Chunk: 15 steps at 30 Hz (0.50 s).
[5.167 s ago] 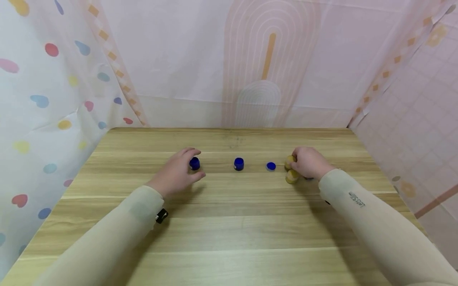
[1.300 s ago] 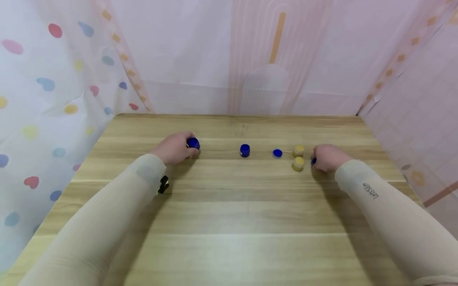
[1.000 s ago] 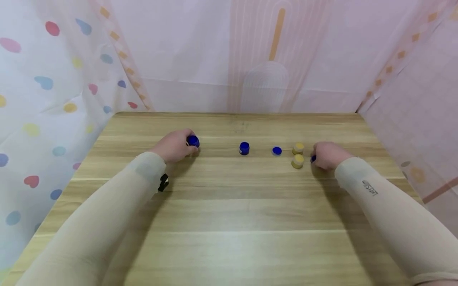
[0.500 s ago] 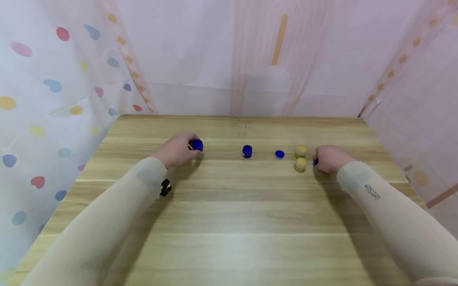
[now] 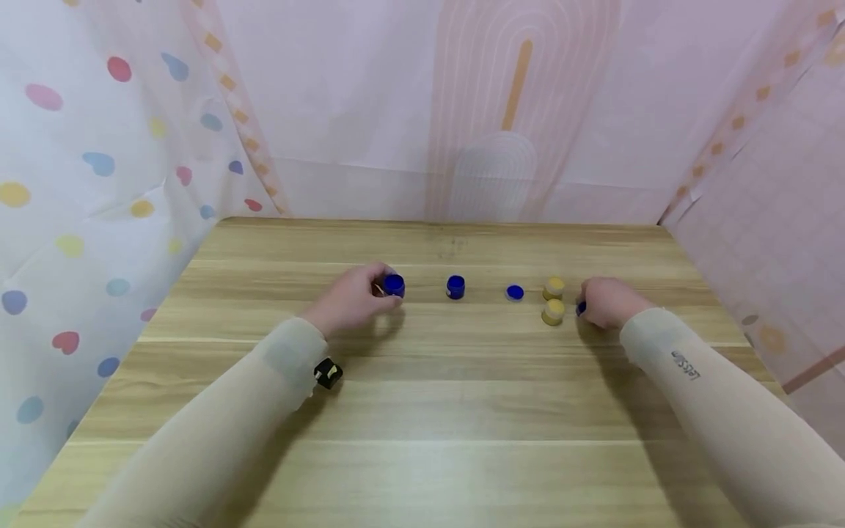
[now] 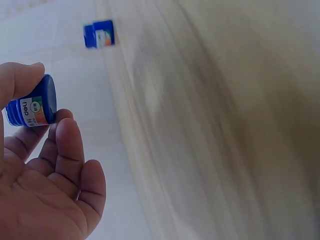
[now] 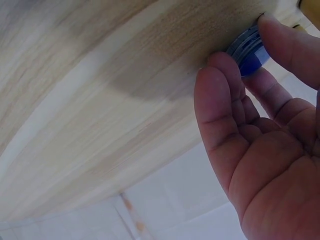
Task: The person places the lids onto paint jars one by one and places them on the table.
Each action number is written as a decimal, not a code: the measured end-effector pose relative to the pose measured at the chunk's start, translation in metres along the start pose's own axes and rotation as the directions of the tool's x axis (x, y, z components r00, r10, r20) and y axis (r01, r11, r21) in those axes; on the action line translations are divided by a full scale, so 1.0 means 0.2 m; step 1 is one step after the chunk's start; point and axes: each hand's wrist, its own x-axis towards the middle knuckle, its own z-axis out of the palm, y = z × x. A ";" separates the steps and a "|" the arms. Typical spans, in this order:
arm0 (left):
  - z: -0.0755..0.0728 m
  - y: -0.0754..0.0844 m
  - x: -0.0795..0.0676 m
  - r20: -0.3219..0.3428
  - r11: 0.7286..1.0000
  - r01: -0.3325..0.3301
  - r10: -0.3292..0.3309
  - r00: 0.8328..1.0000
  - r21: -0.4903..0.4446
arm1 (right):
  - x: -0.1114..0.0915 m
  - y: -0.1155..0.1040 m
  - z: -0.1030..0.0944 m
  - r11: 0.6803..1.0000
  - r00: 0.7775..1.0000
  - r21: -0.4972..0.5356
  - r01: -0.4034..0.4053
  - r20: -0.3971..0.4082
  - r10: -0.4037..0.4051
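Note:
My left hand (image 5: 356, 299) pinches a small blue paint jar (image 5: 394, 286) between thumb and fingers. In the left wrist view that jar (image 6: 36, 107) shows a white label and a threaded neck. To its right a second blue paint jar (image 5: 455, 287) stands upright on the table. Farther right, my right hand (image 5: 610, 302) pinches a blue jar lid (image 5: 581, 309), mostly covered by the fingers. The right wrist view shows this lid (image 7: 250, 60) with a ridged greyish rim, close to the tabletop; whether it touches, I cannot tell.
Another blue lid (image 5: 515, 293) lies flat on the wooden table (image 5: 422, 411). Two yellow jars (image 5: 553, 312) stand one before the other, just left of my right hand. A patterned cloth (image 5: 343, 95) hangs behind the table, with more at both sides.
My left hand closed round its blue jar, then carried it right, towards the standing blue jar. The right hand left the yellow jars, moved right and took the blue lid; lately it stays put.

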 end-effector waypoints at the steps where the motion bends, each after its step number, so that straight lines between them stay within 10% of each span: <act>1: 0.01 0.01 0.00 -0.003 1.000 -0.004 0.004 1.000 -0.005 | 0.00 0.00 0.00 1.000 1.000 -0.005 -0.001 -0.001 0.001; 15: 0.12 0.11 -0.03 -0.036 0.999 -0.038 0.037 0.999 -0.035 | -0.01 0.02 0.00 1.000 1.000 -0.018 0.007 -0.020 -0.008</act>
